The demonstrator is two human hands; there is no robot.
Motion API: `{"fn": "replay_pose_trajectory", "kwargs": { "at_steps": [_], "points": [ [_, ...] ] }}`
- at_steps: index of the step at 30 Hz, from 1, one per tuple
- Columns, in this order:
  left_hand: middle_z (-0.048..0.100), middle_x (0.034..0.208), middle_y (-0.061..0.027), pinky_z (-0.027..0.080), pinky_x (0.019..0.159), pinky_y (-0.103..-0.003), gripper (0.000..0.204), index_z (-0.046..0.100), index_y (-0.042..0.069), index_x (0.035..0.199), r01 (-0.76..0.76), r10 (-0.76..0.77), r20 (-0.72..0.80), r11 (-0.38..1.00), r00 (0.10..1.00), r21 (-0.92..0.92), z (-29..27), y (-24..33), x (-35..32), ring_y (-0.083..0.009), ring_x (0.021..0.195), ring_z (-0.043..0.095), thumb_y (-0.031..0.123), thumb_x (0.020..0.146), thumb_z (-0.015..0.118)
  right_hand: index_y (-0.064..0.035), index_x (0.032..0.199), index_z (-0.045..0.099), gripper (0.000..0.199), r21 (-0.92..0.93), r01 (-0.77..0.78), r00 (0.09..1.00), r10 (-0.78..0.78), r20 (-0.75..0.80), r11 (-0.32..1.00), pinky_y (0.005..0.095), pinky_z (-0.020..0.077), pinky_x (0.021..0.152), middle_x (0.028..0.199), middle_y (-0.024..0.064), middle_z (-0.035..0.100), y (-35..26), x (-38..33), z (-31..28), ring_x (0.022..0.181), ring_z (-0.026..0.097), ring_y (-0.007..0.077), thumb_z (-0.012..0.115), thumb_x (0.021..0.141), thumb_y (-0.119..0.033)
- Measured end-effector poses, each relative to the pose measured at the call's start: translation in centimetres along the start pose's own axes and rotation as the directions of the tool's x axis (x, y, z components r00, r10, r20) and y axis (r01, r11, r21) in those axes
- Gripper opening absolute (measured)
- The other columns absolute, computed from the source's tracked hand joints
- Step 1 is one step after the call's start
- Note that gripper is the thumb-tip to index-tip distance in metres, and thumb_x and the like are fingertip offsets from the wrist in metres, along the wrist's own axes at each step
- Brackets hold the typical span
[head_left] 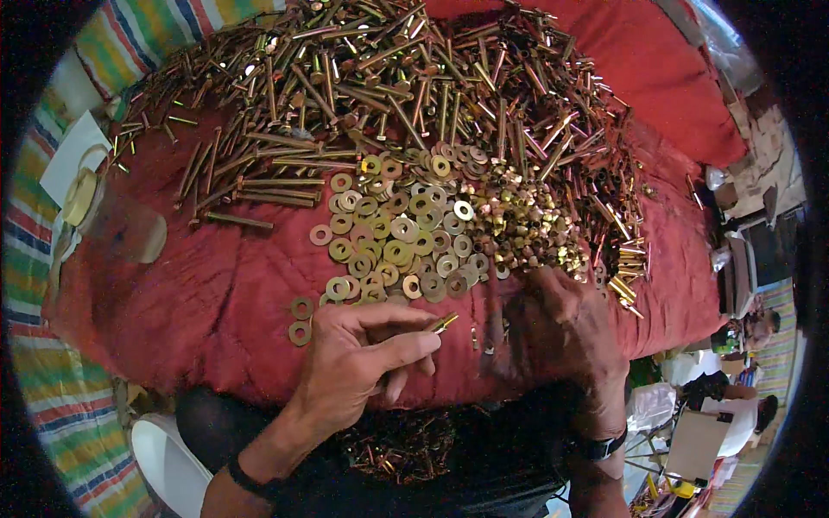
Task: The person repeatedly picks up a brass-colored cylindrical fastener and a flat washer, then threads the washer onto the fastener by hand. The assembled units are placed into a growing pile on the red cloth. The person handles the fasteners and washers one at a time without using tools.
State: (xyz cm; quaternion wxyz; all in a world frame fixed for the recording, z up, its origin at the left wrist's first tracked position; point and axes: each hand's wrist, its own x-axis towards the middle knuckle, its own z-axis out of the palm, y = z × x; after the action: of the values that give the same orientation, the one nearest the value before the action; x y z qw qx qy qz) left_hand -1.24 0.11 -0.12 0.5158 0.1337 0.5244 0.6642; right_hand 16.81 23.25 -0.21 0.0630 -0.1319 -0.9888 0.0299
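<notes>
My left hand (350, 350) is closed in a pinch, thumb against forefinger, on a gold-coloured bolt (446, 323). Only the bolt's end sticks out past the fingertips; the rest is hidden. Just behind this hand lie many flat, yellowish washers (395, 251), loosely heaped on the red cloth (250, 302). My right hand (577, 319) reaches to the near edge of a pile of small brassy nuts (527, 216). Its fingers point down and are partly hidden and blurred, so whether they hold anything does not show.
A large heap of long bolts (345, 86) spreads across the back of the padded red surface. Shorter gold bolts (629, 276) lie at the right. At the far left is a roll of tape (80, 197). More metal pieces (401, 445) sit below, by my lap. Another person (743, 423) is at the right.
</notes>
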Motion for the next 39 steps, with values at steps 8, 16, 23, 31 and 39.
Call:
{"fn": "replay_pose_trajectory", "kwargs": {
  "at_steps": [8,16,23,31,39],
  "points": [
    [0.070,0.069,-0.0045,0.038,0.040,-0.022,0.015,0.077,-0.004,0.097,0.001,0.001,-0.029,0.998,1.000,0.070,0.1,-0.2,0.1,-0.0053,0.046,0.053,0.010,0.092,0.076,0.0049,0.109,0.071,0.022,0.519,-0.152,0.967,0.235,-0.098,0.841,0.0327,0.0582,0.069,0.091,0.0116,0.075,-2.0,1.6,-1.6,0.077,0.073,0.0225,0.071,0.089,-0.005],
    [0.066,0.064,-0.0035,0.031,0.040,-0.020,0.020,0.077,-0.004,0.093,0.119,-0.119,0.127,0.993,0.985,0.009,-0.7,0.3,0.0,-0.0037,0.044,0.047,0.016,0.095,0.074,0.0019,0.111,0.074,0.026,0.890,-0.219,0.973,0.162,0.167,0.400,0.0316,0.0602,0.077,0.096,0.0110,0.077,-5.7,1.2,-3.6,0.085,0.076,0.0202,0.079,0.086,-0.004],
    [0.064,0.063,-0.0057,0.028,0.038,-0.019,0.022,0.075,-0.007,0.094,0.336,-0.280,0.307,0.930,0.909,-0.148,-1.5,0.3,0.3,-0.0035,0.042,0.044,0.015,0.096,0.072,-0.0072,0.112,0.077,0.034,0.778,0.210,0.978,-0.124,-0.169,0.592,0.0348,0.0604,0.082,0.104,0.0081,0.077,-4.9,1.2,-2.1,0.096,0.075,0.0241,0.084,0.079,-0.003],
    [0.068,0.070,-0.0104,0.034,0.041,-0.022,0.021,0.075,-0.008,0.096,0.302,-0.269,0.301,0.951,0.915,-0.067,-1.5,0.5,0.1,-0.0080,0.048,0.051,0.012,0.094,0.072,-0.0021,0.100,0.077,0.028,0.692,0.310,0.948,-0.154,-0.279,0.652,0.0324,0.0577,0.064,0.089,0.0105,0.075,-5.6,1.3,-2.0,0.075,0.073,0.0222,0.088,0.076,-0.011],
    [0.076,0.077,-0.0052,0.052,0.061,-0.027,0.015,0.079,-0.001,0.096,-0.445,0.354,0.270,0.734,0.895,0.513,-0.1,0.1,-0.6,-0.0107,0.066,0.068,0.013,0.091,0.078,-0.0022,0.101,0.073,0.021,0.751,-0.183,0.982,0.091,0.162,0.634,0.0335,0.0547,0.069,0.091,0.0091,0.073,-6.3,0.2,-2.5,0.079,0.070,0.0237,0.078,0.089,-0.019]
  ]
}}
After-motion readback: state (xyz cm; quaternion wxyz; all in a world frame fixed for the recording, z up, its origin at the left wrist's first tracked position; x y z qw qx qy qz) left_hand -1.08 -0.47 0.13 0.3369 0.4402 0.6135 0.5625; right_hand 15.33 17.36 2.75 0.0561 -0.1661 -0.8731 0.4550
